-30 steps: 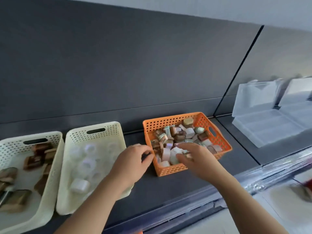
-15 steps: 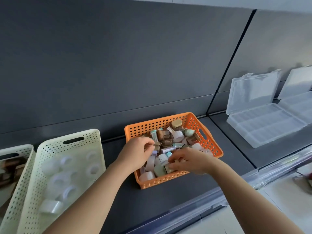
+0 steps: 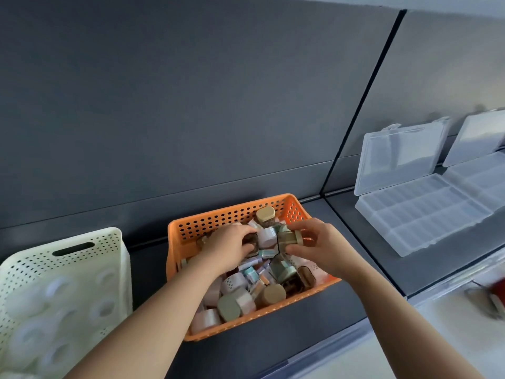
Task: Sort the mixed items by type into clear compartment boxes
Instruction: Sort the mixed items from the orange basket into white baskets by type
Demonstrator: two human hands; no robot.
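This looks like a shop or stockroom fitted with retail-style shelving. A dark grey back panel (image 3: 191, 105) fills the upper half of the frame, split by a thin vertical seam (image 3: 363, 99) into 2 bays, as display gondolas are. Below it runs a dark shelf (image 3: 300, 337) whose front edge carries a clear strip (image 3: 314, 354) of the kind that holds price tags. Along the shelf stand perforated plastic bins: an orange basket (image 3: 232, 217) in the lower centre heaped with small jars, and a cream basket (image 3: 90, 242) at the lower left. At the right lie open clear compartment boxes (image 3: 420, 214).
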